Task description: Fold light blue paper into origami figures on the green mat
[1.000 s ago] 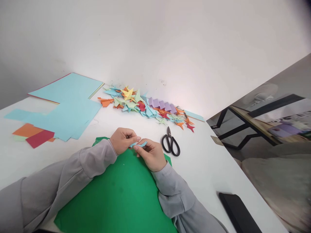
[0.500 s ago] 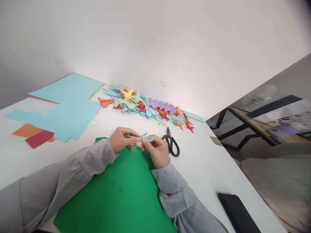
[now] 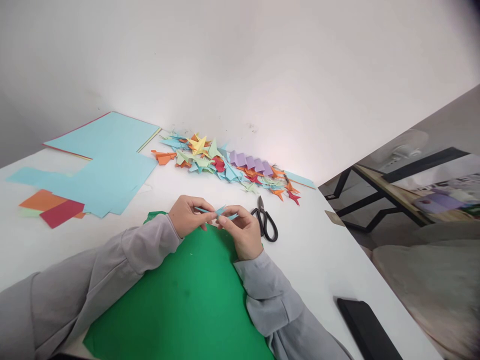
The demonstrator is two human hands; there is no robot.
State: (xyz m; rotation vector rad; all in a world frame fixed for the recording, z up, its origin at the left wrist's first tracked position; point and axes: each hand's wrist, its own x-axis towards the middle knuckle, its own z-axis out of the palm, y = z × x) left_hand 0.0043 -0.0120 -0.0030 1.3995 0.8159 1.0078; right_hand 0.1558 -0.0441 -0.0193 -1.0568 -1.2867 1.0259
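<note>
A small folded blue paper piece [image 3: 220,211] is pinched between my two hands, its pointed tip sticking up between them. My left hand [image 3: 190,216] grips its left side with thumb and fingers, and my right hand [image 3: 242,230] has the right side. The fingertips nearly meet and cover part of the paper. Both hands are over the far edge of a green sheet [image 3: 180,295]. Black-handled scissors [image 3: 265,220] lie just right of my right hand.
Folded paper figures in several colours [image 3: 232,170] form a long pile by the wall. Large blue sheets [image 3: 108,180] and orange and red pieces [image 3: 62,214] lie at the left. A black object [image 3: 369,330] rests at the front right of the white table [image 3: 307,250].
The blue paper's upright tip sits slightly lower and its right point shows less beyond my right fingers. My hands have otherwise hardly moved.
</note>
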